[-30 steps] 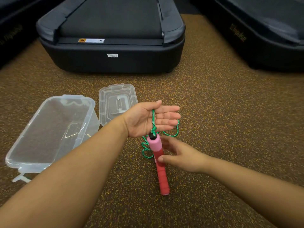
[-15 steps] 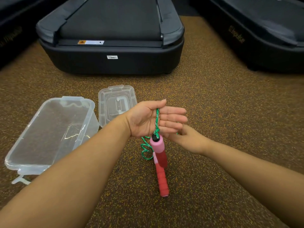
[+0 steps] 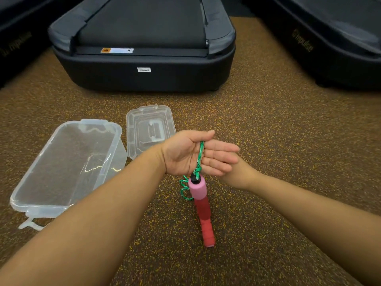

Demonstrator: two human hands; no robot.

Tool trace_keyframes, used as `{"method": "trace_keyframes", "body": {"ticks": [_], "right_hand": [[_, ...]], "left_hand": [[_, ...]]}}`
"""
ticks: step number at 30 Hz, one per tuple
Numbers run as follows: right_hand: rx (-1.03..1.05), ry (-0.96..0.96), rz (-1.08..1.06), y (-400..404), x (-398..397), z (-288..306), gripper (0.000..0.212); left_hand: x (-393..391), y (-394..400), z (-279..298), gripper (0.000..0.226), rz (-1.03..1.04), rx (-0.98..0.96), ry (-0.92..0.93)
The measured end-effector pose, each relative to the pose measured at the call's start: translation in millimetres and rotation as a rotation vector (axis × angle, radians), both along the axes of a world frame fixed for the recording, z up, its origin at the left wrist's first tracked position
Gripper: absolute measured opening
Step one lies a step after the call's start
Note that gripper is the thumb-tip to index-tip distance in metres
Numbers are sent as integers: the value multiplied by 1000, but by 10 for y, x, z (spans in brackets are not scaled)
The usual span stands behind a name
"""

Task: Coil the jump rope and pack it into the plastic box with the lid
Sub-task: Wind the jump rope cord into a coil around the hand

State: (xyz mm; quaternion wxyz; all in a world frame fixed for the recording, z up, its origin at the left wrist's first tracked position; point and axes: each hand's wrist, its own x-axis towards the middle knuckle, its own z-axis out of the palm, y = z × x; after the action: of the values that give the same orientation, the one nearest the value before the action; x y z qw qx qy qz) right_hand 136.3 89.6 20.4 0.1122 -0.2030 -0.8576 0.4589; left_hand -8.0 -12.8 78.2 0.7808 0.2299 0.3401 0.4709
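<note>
Left hand (image 3: pixel 191 154) was held palm up over the floor (image 3: pixel 268 131), fingers flat and together, wide open. Green rope (image 3: pixel 199 156) ran across the palm from under the thumb down to the heel of the hand, where it was knotted. From that knot a handle (image 3: pixel 197 187) hung straight down, with a black cap, a pale pink foam top and a red lower part. A second handle (image 3: pixel 207 232), red, showed just below and behind the first, its far end low near the floor; whether it touched the floor could not be told. A few loose loops of rope curled to the left of the hanging handle.

Right hand (image 3: pixel 237 172) was tucked under and behind the left hand's fingers, so its own fingers were hidden; how it was closed, or on what, could not be told.

Left of the arms, a clear box (image 3: pixel 26 195) stood open on the floor with nothing inside it. Its clear lid (image 3: pixel 132 124) lay flat on the floor just beside the box's far right corner, partly hidden by the left wrist.

Beyond them, a dark treadmill (image 3: pixel 144 77) stood on the speckled brown floor, with parts of two more at the left and right edges.
</note>
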Motion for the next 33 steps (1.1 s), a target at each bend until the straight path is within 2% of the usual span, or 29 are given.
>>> {"method": "trace_keyframes", "body": {"ticks": [3, 7, 9, 14, 18, 24, 30, 33], "right_hand": [[-25, -81, 23, -18, 24, -18, 16], [93, -55, 34, -133, 84, 48, 26], [161, -58, 75, -170, 125, 21, 19], [250, -71, 137, -308, 173, 114, 30], [295, -36, 169, -375, 189, 163, 36], [232, 165, 140, -353, 163, 395, 27], [21, 305, 62, -222, 118, 664, 21], [22, 317, 2, -117, 48, 718, 22]], "left_hand": [[-51, -14, -20, 54, 127, -11, -7], [-124, 15, -57, 57, 384, -27, 32], [-163, 27, -71, 57, 489, -30, 52], [-195, 17, -63, 58, 604, -57, 92], [-192, 10, -49, 60, 601, -78, 153], [-178, -3, -50, 68, 511, -101, 320], [-159, -23, -107, 81, 331, -134, 489], [-127, -38, -109, 87, 189, -145, 531]]}}
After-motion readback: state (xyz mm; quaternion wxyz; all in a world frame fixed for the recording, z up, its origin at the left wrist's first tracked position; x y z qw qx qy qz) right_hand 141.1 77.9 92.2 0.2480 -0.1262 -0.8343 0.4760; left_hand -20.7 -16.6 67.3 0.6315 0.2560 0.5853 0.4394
